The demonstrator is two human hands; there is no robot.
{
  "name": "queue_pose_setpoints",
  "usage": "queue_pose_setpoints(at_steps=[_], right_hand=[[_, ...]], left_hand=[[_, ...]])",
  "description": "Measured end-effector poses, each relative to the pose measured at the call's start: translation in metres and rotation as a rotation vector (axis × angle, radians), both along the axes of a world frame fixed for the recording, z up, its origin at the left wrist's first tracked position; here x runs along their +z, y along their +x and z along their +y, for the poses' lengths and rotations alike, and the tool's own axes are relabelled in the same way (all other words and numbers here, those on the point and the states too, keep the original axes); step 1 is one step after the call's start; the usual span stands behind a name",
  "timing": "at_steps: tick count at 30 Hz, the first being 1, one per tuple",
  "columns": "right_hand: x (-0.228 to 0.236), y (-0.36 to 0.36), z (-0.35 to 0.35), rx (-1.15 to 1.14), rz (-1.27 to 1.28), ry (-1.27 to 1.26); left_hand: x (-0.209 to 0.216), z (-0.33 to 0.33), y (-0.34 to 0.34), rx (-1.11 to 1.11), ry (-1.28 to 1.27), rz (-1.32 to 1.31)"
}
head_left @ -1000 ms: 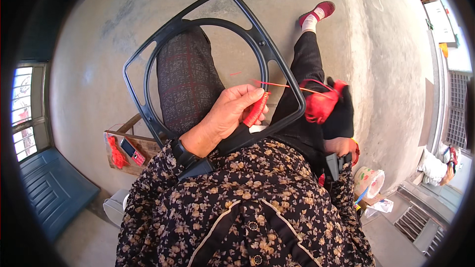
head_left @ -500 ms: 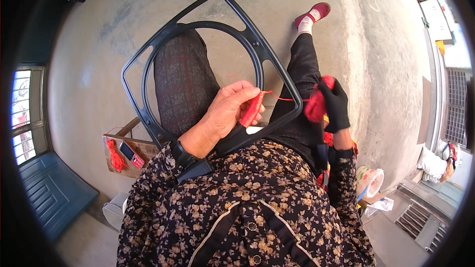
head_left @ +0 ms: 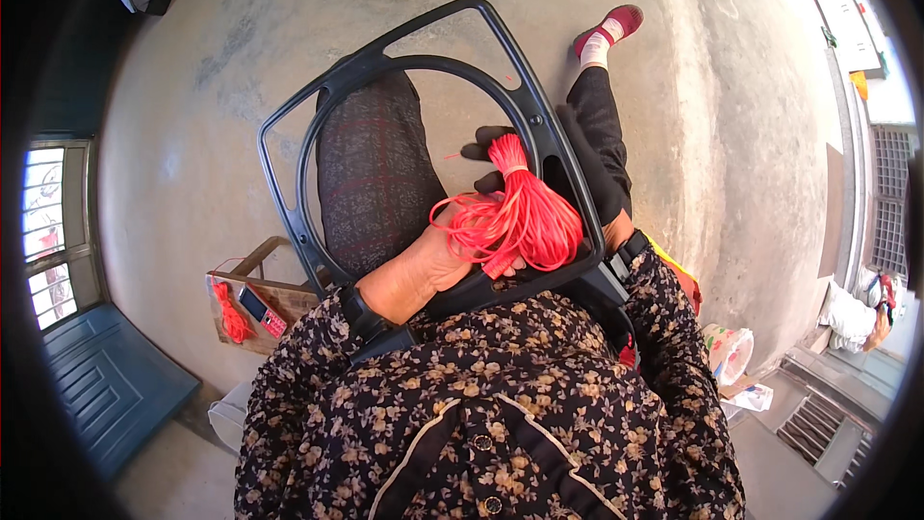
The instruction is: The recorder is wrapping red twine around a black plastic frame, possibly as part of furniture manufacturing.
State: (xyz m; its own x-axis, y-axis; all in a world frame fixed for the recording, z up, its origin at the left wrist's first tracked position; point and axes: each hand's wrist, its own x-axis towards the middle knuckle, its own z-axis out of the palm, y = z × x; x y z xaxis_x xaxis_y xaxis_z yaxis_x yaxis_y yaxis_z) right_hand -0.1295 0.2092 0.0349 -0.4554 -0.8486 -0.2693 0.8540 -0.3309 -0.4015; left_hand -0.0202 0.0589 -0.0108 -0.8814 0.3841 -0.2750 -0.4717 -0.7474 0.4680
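Note:
A black plastic frame (head_left: pixel 539 135) with a round inner ring lies tilted across my lap. A thick bundle of red cord (head_left: pixel 520 221) hangs over its near right side. My right hand (head_left: pixel 491 162), in a black glove, sits inside the ring and grips the tied top of the bundle. My bare left hand (head_left: pixel 428 265) is at the frame's near edge, closed on loose loops of the same cord. My floral sleeves and dark trouser legs fill the lower middle, and one red shoe (head_left: pixel 616 21) shows far ahead.
A small wooden box (head_left: pixel 252 281) at my left holds more red cord and a phone. A blue bench (head_left: pixel 106 385) stands at lower left. A tape-like roll (head_left: pixel 729 351) lies at lower right. Another person (head_left: pixel 859 313) crouches at the far right on the concrete floor.
My gloved right hand has brought the cord bundle from outside the frame's right side into the ring, close to my left hand. The stretched strand between the hands is now gathered into loops.

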Motion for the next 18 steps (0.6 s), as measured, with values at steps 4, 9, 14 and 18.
queue_pose_setpoints(at_steps=[4,9,14,18], right_hand=[[0.006,0.006,0.009,-0.123,0.052,-0.054],[0.003,-0.011,0.027,0.081,0.276,0.343],[-0.003,0.004,0.044,0.306,0.840,0.964],[-0.019,0.034,0.053,-0.048,0.442,0.619]], left_hand=[[0.017,0.005,-0.015,-0.037,-0.286,0.038],[0.015,0.004,-0.019,-0.040,-0.262,-0.131],[0.028,0.001,-0.028,0.150,-0.257,-0.236],[0.019,-0.004,-0.023,0.052,-0.252,-0.157]])
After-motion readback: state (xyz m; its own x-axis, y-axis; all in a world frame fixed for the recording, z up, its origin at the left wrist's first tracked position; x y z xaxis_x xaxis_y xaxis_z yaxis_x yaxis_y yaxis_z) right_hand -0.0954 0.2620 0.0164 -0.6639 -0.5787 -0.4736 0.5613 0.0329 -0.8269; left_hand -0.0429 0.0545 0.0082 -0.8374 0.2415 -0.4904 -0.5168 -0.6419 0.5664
